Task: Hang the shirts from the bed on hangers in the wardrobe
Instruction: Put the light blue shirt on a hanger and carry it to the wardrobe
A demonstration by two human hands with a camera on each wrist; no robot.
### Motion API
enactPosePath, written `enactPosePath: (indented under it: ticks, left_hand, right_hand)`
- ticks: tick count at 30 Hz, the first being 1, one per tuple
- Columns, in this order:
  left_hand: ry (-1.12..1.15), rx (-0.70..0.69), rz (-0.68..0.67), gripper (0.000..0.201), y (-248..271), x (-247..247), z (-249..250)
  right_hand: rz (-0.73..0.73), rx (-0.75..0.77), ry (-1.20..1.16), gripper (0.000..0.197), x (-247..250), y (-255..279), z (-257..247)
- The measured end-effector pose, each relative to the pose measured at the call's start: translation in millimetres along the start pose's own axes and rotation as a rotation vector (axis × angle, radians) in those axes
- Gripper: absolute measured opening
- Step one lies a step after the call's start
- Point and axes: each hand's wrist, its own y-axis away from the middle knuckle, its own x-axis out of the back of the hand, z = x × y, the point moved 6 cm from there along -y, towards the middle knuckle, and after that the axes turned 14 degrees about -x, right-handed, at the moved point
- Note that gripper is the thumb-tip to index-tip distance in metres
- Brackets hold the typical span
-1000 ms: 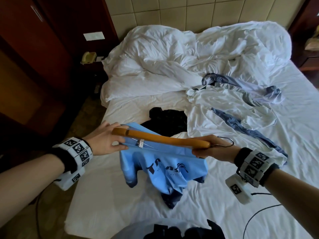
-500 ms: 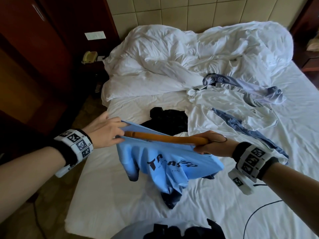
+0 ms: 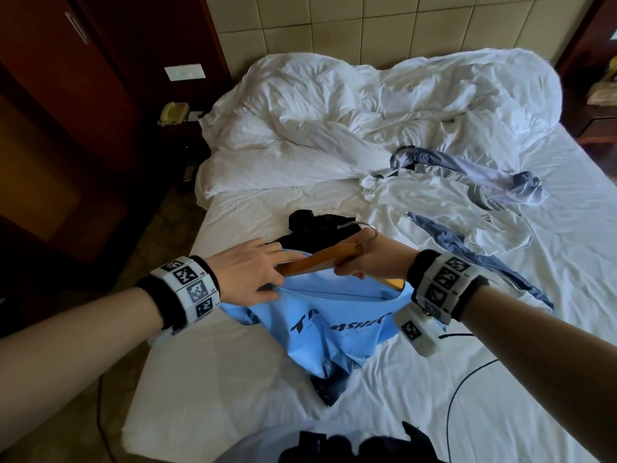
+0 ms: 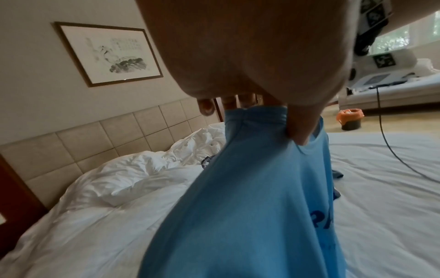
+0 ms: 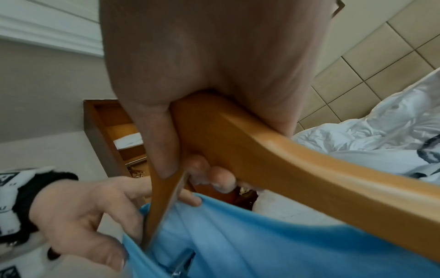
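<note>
— What did the head camera give you?

— The right hand (image 3: 374, 259) was wrapped round the middle of a wooden hanger (image 3: 320, 260), by its metal hook (image 3: 362, 228). The left hand (image 3: 248, 277) pinched the opening of a light blue T-shirt (image 3: 334, 325), thumb under the fabric, fingers lying along the hanger's arm. The shirt hung from that grip, its lower part resting on the bed (image 3: 233, 379) near the foot edge. A black garment (image 3: 320, 223) lay just beyond it; a white and blue-grey shirt (image 3: 444, 198) sprawled toward the right edge, below the crumpled duvet (image 3: 367, 105).

— And the wrist cameras?

— The left one showed the cloth bunched between thumb and fingertips (image 4: 205, 109), plus a framed picture (image 4: 109, 53) above the headboard and a bin (image 4: 350, 119) on the floor, both outside the head view. The right one showed the hanger's far arm tucked inside the shirt, a metal clip (image 5: 182, 263) under it, and an open wardrobe (image 5: 114, 131) behind.
</note>
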Motion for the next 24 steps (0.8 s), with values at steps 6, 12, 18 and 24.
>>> enactPosePath:
  ticks: [6,12,18,24]
  left_hand:
    - [0.361,0.281,0.399,0.033,5,10,-3]
    - [0.130,0.558,0.500,0.027,-13,7,-6]
    - [0.138,0.585,0.704,0.031,-8,3,-2]
    - [0.185,0.624,0.810,0.027,9,-2,-9]
  right_hand:
    - [0.004,0.000,-0.106,0.020,5,4,-5]
    - [0.010,0.041,-0.079,0.007,7,12,-22]
    - [0.210,0.196,0.074,0.021,22,19,-2]
    - [0.316,0.005,0.377,0.029,26,13,80]
